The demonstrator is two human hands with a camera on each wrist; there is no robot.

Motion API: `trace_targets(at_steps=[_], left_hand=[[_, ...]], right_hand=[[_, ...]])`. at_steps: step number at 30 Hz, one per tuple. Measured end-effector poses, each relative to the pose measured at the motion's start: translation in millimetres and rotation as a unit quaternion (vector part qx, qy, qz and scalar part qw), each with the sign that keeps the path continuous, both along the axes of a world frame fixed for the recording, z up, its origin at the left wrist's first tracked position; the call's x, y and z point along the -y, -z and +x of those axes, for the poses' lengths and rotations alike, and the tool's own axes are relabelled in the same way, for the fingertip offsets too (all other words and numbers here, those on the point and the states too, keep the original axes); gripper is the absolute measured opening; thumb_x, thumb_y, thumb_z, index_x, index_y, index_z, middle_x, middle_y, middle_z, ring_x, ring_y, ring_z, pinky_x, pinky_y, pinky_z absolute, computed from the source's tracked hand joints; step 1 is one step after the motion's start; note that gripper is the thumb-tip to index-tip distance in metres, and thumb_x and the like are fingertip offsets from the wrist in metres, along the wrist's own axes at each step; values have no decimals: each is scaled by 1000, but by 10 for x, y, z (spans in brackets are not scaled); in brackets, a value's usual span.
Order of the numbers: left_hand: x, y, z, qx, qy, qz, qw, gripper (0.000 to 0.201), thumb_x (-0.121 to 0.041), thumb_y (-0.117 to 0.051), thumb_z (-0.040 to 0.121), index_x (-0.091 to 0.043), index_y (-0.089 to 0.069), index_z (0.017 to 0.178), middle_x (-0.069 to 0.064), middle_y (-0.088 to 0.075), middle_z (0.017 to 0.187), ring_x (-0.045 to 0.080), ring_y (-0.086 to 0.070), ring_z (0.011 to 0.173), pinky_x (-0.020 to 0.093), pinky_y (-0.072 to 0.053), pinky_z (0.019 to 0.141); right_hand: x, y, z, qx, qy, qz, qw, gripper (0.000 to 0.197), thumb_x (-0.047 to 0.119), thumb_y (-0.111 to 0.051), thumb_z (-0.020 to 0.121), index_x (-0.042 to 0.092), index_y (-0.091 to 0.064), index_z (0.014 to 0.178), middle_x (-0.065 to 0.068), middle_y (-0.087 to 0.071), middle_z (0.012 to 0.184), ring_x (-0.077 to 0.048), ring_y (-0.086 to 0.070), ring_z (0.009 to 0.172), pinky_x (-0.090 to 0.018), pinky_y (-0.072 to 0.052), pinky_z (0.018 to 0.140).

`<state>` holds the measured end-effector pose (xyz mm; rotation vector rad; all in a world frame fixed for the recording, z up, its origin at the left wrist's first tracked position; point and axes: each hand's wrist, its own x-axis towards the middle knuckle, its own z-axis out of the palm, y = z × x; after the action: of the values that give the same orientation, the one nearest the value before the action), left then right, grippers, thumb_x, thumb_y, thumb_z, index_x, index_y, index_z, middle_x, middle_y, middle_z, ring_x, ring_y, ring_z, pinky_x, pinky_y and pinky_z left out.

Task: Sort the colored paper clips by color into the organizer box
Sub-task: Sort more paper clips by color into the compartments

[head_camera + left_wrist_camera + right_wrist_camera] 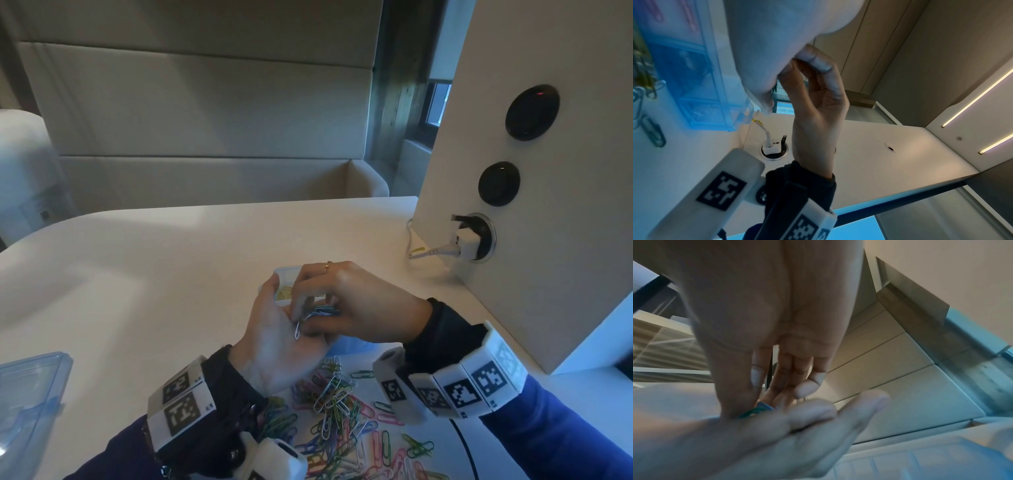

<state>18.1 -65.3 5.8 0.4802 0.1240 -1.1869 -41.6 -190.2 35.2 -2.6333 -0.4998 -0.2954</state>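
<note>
My left hand lies palm up and flat above the table, in front of the clear organizer box. My right hand reaches down onto that palm and pinches a small bunch of blue and green paper clips. A white clip hangs from the bunch over the palm. The right wrist view shows the right hand's fingertips and thumb closed on the blue-green clips against the left palm. Yellow clips lie in one compartment of the box. The hands hide most of the box.
A loose pile of mixed coloured clips covers the table near me, between my wrists. A clear blue lid lies at the left edge. A white pillar with a plugged-in charger stands at the right.
</note>
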Motion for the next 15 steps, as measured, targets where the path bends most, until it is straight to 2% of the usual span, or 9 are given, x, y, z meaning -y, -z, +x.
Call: trace_targets(at_steps=[3,6,7,8,9,10,11,12,15], left_hand=[[11,19,11,-23,5,3,1000,62,-63,-30,96,-6,-52,87,7,-46,60,19,-51,42,11,-30,53],[-12,32,10,-26,21,-12,999,69,-63,-28,96,-5,-56,70,4,-47,62,10,-42,49,11,-31,60],[-25,39,11,-20,26,-14,999,72,-62,-28,97,-4,-57,66,5,-52,66,7,-39,54,11,-33,66],[-28,36,9,-8,28,-7,1000,72,-61,-28,98,-3,-58,69,8,-58,73,6,-42,61,12,-36,76],[-26,32,9,12,28,5,1000,68,-59,-28,99,-1,-60,80,12,-62,85,6,-53,75,14,-38,89],[-22,28,10,27,29,17,999,64,-57,-28,100,-2,-59,95,16,-62,100,9,-59,97,20,-37,102],[-17,34,14,37,29,21,999,63,-55,-28,101,-1,-59,105,18,-60,112,16,-56,116,28,-36,110],[-13,37,14,42,26,20,999,65,-53,-28,102,3,-61,107,20,-60,117,22,-54,121,34,-39,110],[-10,16,-11,47,31,18,998,66,-47,-31,103,11,-63,103,24,-66,107,31,-60,110,40,-46,102]], right_hand=[[21,21,4,-16,7,-7,1000,6,14,-73,83,11,-70,87,-1,-59,94,-3,-51,77,-3,-34,74],[31,20,1,-14,4,18,1000,7,15,-71,85,9,-68,85,2,-59,89,-5,-53,77,-4,-35,73],[37,16,4,-12,6,39,999,7,15,-70,86,9,-67,86,4,-59,87,-5,-55,77,-5,-36,72],[44,10,5,-12,12,62,998,7,15,-70,87,8,-67,86,6,-60,85,-5,-56,77,-6,-37,71],[51,7,7,-12,22,88,996,8,16,-69,88,8,-66,87,7,-62,83,-4,-57,76,-7,-38,69],[59,8,7,-15,33,114,993,8,16,-69,88,9,-66,88,7,-64,82,-4,-58,74,-8,-38,67],[69,10,9,-19,44,136,990,9,16,-69,88,9,-66,89,6,-65,82,-4,-59,74,-9,-39,66],[80,14,12,-24,52,152,987,9,16,-69,88,9,-66,91,6,-67,82,-5,-61,74,-9,-40,66],[126,20,21,-40,76,176,981,10,16,-69,88,11,-69,96,1,-71,85,-8,-65,75,-12,-45,66]])
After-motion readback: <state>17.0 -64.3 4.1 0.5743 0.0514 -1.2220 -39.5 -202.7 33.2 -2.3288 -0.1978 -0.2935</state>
